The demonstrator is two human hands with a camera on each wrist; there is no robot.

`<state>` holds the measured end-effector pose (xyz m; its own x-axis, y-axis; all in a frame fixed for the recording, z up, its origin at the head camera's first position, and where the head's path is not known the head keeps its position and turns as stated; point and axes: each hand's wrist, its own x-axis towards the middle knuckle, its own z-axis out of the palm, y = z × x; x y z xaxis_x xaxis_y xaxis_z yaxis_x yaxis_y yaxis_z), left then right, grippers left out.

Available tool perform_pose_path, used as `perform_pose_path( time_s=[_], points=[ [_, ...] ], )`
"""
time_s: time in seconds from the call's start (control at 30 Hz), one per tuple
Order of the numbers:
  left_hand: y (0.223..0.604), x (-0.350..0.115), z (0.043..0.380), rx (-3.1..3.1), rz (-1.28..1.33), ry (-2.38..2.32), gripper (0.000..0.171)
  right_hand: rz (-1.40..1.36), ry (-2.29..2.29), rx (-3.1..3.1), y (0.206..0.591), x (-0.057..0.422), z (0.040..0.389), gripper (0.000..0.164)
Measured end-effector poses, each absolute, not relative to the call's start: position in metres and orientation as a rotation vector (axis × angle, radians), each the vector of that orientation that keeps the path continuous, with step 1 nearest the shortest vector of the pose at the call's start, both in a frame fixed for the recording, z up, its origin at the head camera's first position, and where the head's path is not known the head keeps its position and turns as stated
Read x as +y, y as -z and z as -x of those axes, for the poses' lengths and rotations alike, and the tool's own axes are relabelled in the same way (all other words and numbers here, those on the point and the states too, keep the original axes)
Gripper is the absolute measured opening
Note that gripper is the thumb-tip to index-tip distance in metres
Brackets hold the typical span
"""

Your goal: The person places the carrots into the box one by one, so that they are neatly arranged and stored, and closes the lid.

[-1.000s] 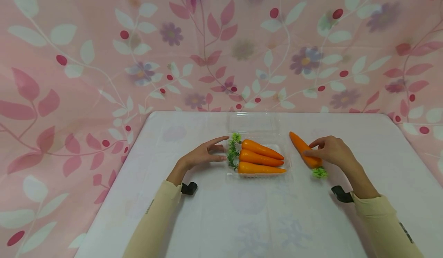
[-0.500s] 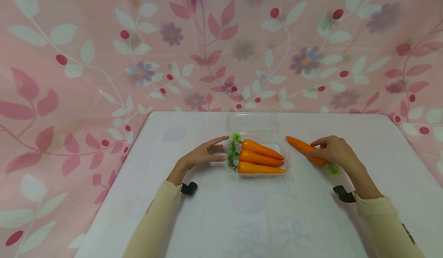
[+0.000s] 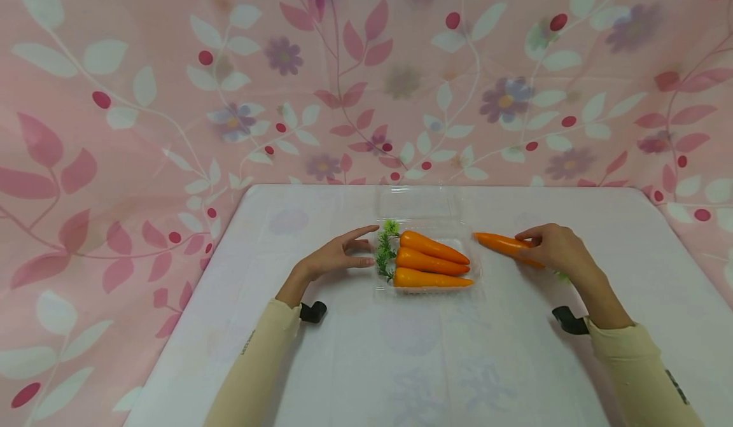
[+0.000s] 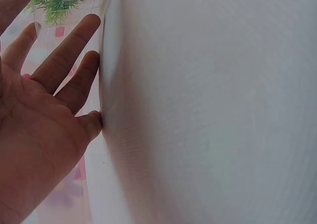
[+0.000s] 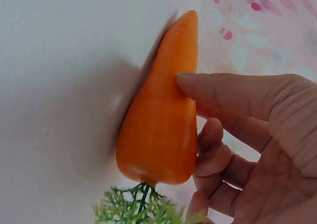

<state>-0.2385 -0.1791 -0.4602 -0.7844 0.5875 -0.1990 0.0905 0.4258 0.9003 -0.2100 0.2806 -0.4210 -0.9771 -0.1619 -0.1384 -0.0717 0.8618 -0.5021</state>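
Note:
My right hand (image 3: 555, 247) pinches an orange carrot (image 3: 498, 244) between thumb and fingers, to the right of a clear plastic box. In the right wrist view the carrot (image 5: 161, 120) shows its pointed tip and the green leafy top (image 5: 143, 206). Three more carrots (image 3: 432, 261) lie side by side in the clear box (image 3: 478, 274), their green tops (image 3: 385, 252) toward the left. Beside the box's left end rests my left hand (image 3: 338, 255), fingers spread and touching or very near its wall. The left wrist view shows those fingers (image 4: 64, 55) fairly straight, holding nothing.
The box's clear lid (image 3: 418, 202) lies folded back behind it, near the table's far edge. A white cloth (image 3: 435, 363) covers the table. Behind stands a pink floral curtain (image 3: 366, 77). Each wrist bears a black camera mount (image 3: 314, 312).
The right hand has turned the carrot so it lies more crosswise, its tip pointing left toward the box and its green top swung right under the hand. The left hand has stayed still.

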Motion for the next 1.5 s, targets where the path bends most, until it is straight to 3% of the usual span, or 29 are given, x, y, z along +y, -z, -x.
perform_pose_path(
  time_s=[1.5],
  points=[
    [0.4611, -0.1793, 0.2390, 2.197, -0.557, -1.335, 0.079, 0.240, 0.784, 2.894, 0.4264, 0.2872, 0.2091, 0.029]
  ],
)
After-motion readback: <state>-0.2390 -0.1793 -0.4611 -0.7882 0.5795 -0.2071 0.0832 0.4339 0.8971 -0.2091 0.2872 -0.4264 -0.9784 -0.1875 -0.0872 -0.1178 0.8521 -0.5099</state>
